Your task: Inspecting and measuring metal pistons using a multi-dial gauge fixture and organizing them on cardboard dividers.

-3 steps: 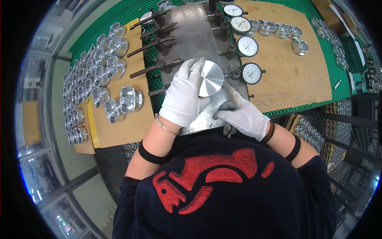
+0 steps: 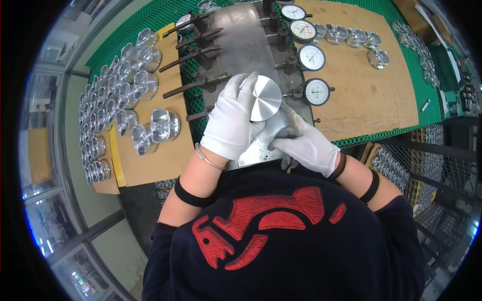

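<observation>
My left hand, in a white glove with greyed fingertips, grips a silver piston. Its flat round crown faces up, and its left side lies under my fingers. Just below and right of it, my right hand, gloved too, curls around a grey rounded metal piece. How far those fingers reach underneath is hidden. Both hands work at the near end of a long metal plate. Closest to the piston on the right is a round white dial gauge.
More dial gauges line the plate's right side; dark clamp bars jut out on its left. Many pistons stand on cardboard at the left, and several pistons at the far right. Green mesh matting covers the bench under the cardboard.
The needle of the nearest dial gauge appears turned slightly. Both hands and the piston stay practically where they were.
</observation>
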Demonstrator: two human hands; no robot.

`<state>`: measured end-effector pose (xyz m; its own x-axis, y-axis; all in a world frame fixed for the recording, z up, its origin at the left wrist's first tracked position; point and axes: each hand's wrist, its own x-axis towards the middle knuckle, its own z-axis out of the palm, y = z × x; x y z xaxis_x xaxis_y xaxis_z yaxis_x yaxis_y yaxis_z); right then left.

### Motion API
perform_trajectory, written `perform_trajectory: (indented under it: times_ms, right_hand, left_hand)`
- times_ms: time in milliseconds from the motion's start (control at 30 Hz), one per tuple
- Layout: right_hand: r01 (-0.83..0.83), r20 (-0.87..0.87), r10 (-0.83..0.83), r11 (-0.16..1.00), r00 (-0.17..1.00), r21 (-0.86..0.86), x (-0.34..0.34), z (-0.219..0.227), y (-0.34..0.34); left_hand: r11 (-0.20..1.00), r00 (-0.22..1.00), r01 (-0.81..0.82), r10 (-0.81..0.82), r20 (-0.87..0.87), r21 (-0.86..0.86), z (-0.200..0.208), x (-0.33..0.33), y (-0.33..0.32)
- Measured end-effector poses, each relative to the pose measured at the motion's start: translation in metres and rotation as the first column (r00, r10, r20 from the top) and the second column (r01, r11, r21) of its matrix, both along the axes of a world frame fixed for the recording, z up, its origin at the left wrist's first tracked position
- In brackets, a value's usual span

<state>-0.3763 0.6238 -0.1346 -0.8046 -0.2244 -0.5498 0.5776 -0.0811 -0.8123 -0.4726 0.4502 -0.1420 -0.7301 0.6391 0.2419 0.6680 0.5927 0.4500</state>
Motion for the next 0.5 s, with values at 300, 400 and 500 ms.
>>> perform_trajectory:
  times_ms: [300, 400, 500]
  right_hand:
    - [0.014, 0.029, -0.014, 1.000, 0.999, 0.018, -0.0002, 0.0006, -0.0029]
    - [0.024, 0.031, -0.025, 1.000, 0.999, 0.009, 0.0000, -0.0035, -0.0039]
    - [0.033, 0.038, -0.033, 0.999, 0.999, 0.001, 0.0000, -0.0024, -0.0032]
  left_hand:
    - [0.999, 0.999, -0.038, 0.037, 0.005, 0.012, 0.0004, 0.0023, 0.0005]
    - [0.998, 0.998, -0.050, 0.050, 0.026, 0.022, 0.0005, 0.0026, 0.0016]
    - [1.000, 0.999, -0.030, 0.030, 0.030, 0.006, 0.0019, 0.0022, 0.0022]
